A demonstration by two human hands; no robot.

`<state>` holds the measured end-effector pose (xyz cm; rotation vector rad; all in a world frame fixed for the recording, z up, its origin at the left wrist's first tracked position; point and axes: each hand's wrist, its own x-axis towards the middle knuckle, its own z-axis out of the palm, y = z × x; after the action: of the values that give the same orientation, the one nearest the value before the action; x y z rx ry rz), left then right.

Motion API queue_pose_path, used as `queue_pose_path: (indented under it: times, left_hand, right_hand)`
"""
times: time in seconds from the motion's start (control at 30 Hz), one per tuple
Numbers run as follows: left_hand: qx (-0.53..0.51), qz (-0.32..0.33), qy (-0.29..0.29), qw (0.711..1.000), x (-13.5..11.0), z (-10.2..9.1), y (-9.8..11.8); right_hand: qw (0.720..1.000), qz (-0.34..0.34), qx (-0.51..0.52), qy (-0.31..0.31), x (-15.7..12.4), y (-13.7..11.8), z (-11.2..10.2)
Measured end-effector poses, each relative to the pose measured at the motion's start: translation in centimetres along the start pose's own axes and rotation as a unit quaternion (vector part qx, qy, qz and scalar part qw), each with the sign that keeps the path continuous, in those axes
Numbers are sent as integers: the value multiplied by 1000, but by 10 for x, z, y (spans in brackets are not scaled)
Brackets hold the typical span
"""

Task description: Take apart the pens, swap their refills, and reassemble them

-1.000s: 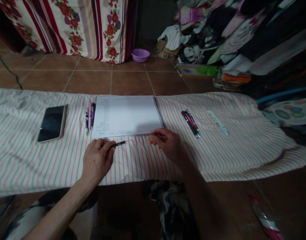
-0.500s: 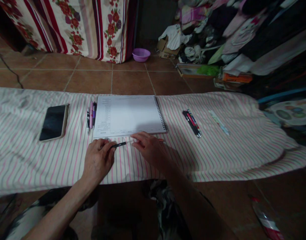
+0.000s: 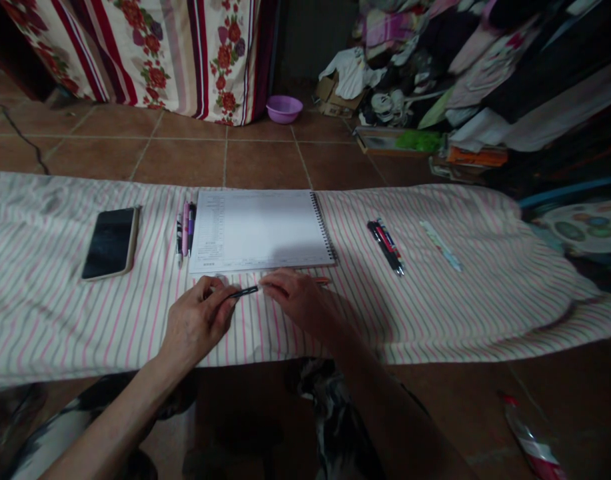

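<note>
My left hand point(image 3: 201, 312) is closed round a black pen point(image 3: 243, 292), thumb and fingers pinching it so its end points right. Just beyond that end, my right hand point(image 3: 292, 293) is closed with fingertips together; a small pale bit shows at them, too blurred to name. An orange pen-like stick point(image 3: 321, 281) pokes out past the right hand, and the hand hides the rest of it. Directly behind both hands lies a spiral notepad point(image 3: 265, 227) with a mostly blank page and printed text along its left side.
A phone point(image 3: 110, 243) lies at left, and several pens point(image 3: 185, 230) rest by the notepad. To the right are more pens point(image 3: 385, 247) and a pale patterned pen point(image 3: 441, 245). A striped cloth point(image 3: 460, 307) covers the surface. A bottle point(image 3: 530, 440) lies on the floor.
My right fingertips have come nearer the black pen's end, and the pale piece between the hands shows less. The left hand keeps its hold. The view has shifted slightly.
</note>
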<state>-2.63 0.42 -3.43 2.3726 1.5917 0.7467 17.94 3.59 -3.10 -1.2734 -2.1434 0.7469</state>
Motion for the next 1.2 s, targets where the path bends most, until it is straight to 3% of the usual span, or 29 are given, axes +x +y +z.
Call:
queue_pose_path:
  times: [0.17, 0.3, 0.37, 0.5, 0.57, 0.67, 0.8, 1.2]
  left_hand:
    - [-113, -34, -21, 993, 1, 1, -8]
    - [-231, -122, -13, 965, 2, 1, -12]
    - [-331, -197, -7, 923, 2, 1, -12]
    - [-533, -359, 2, 766, 5, -1, -6]
    - [-591, -384, 19, 709, 8, -3, -3]
    - [-643, -373, 46, 667, 13, -6, 2]
    - [-676, -353, 58, 644, 14, -6, 4]
    - [-670, -385, 68, 631, 16, -8, 6]
  right_hand:
    - [1000, 4, -15, -11, -1, 2, 1]
    - [999, 2, -29, -16, -2, 4, 3]
    - [999, 1, -33, -15, -3, 4, 4]
    - [999, 4, -34, -11, -3, 4, 6]
    - [1000, 6, -25, -9, -2, 3, 6]
    - [1000, 6, -9, -11, -1, 2, 7]
    - [1000, 5, -1, -14, 0, 0, 7]
    - [1000, 0, -25, -14, 0, 3, 11]
